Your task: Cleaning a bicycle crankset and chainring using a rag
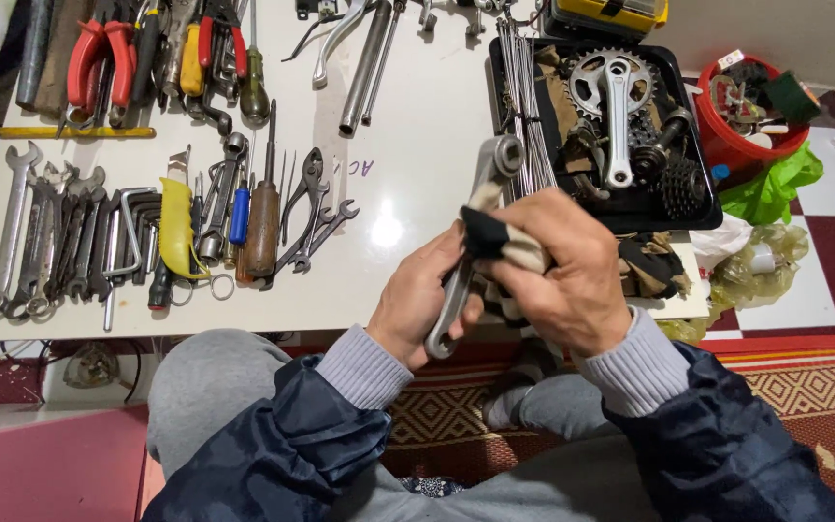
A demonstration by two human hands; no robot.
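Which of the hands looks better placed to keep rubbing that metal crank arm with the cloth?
Probably the right hand: it grips the cloth, pressed against the crank arm. The left hand is wrapped around the arm's lower end, steadying it.

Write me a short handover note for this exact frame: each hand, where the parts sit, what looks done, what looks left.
Left hand: grips the lower end of the silver metal bicycle crank arm.
Right hand: presses a black and beige rag around the crank's middle.
Black plastic tray on the white table holds a silver chainring crankset and dark sprocket cluster.
Done: upper end of the crank looks clean.
Left: the covered middle can't be judged; tray parts lie untouched.
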